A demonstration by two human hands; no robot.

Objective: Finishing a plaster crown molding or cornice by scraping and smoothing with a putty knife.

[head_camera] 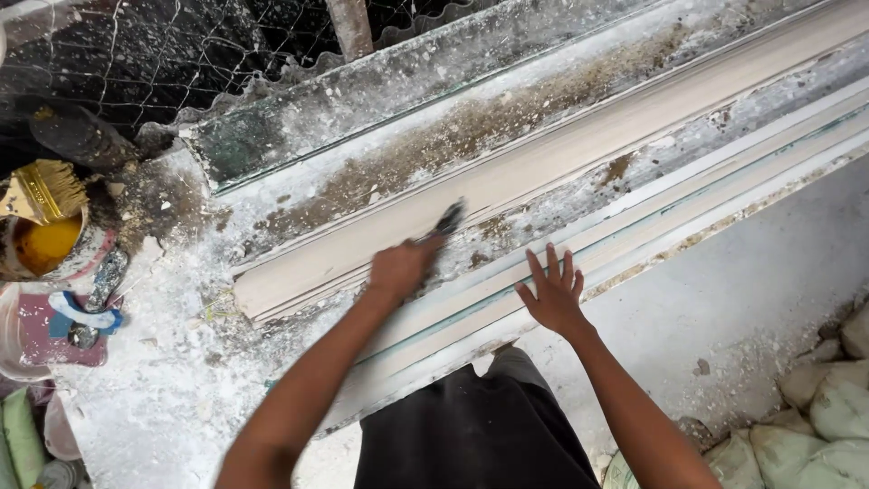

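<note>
A long pale moulded plaster strip [579,149] lies slantwise along a dusty white workbench [163,389]. My left hand [401,268] is closed on a small dark tool [448,218], blurred by motion, whose tip rests on the strip's lower edge. My right hand [552,295] lies flat with fingers spread on the bench's front rails, just right of the left hand and holding nothing. My dark clothing fills the bottom middle.
At the left edge a tin of yellowish liquid [41,246] has a wide brush [41,190] resting on it. A dirty trowel [98,294] lies beside it over a pink board. Wire mesh [136,45] backs the bench. Pale sacks [833,403] lie on the floor at the lower right.
</note>
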